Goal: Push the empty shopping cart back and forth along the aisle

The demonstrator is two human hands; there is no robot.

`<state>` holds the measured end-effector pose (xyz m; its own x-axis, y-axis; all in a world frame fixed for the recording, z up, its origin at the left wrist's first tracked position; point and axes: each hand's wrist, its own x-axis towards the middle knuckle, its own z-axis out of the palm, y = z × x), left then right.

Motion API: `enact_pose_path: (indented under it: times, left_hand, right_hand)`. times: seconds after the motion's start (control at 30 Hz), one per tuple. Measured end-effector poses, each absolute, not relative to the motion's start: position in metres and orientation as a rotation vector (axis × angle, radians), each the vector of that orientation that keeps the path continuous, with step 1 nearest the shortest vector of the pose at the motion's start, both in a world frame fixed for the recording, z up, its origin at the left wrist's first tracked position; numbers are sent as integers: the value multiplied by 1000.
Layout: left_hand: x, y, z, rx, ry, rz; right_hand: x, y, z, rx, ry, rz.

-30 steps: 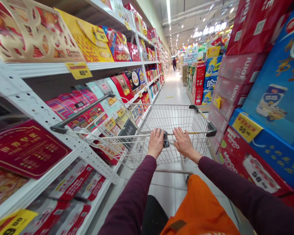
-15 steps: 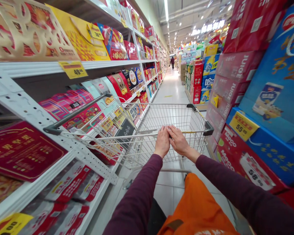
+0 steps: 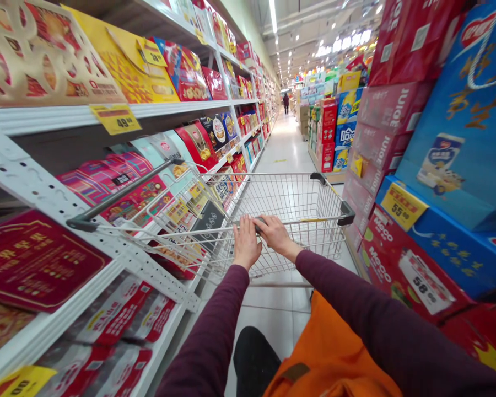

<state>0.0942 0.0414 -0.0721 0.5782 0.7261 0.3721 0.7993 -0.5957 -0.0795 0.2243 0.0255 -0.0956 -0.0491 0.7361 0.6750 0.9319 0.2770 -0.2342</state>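
A wire shopping cart (image 3: 314, 190) stands sideways in front of me, with its dark handle bar (image 3: 126, 193) toward the shelves on the left. My left hand (image 3: 247, 242) lies over the cart's near side rail, fingers bent across it. Right beside it, my right hand (image 3: 275, 236) is curled over the same rail. A small dark grey piece shows between the two hands, and I cannot tell what it is. Inside the cart's handle end is a dark panel (image 3: 209, 223) with a drawing. The basket's wire mesh shows the floor through it.
White shelves (image 3: 157, 110) with boxed goods and yellow price tags line the left side. Stacked red cartons (image 3: 380, 132) and a large blue box (image 3: 450, 143) rise close on the right. Down the tiled aisle (image 3: 283, 132), a person (image 3: 286, 103) is far off.
Both hands have slid left along the cart's rail, and a grey piece now shows between them. A dark leg has come further into view below. The view has shifted slightly.
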Motion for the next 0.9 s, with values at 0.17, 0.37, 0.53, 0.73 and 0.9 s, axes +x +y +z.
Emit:
enact_pose_path:
  times: [0.17, 0.37, 0.53, 0.73, 0.9]
  left_hand:
    - [90, 44, -72, -2546, -1275, -432]
    - [91, 45, -73, -2549, -1280, -434]
    - [94, 42, -66, -2545, -1335, -313]
    - [91, 40, -61, -2526, -1352, -237]
    - [73, 42, -65, -2451, -1481, -278]
  right_hand:
    - [293, -5, -116, -1521, -1779, -439]
    - [407, -56, -143, -1780, -1542, -592]
    - [382, -40, -146, -1694, -1502, -585]
    - [302, 4, -135, -1405, -1690, -453]
    - [337, -9, -144, -1362, -1717, -366]
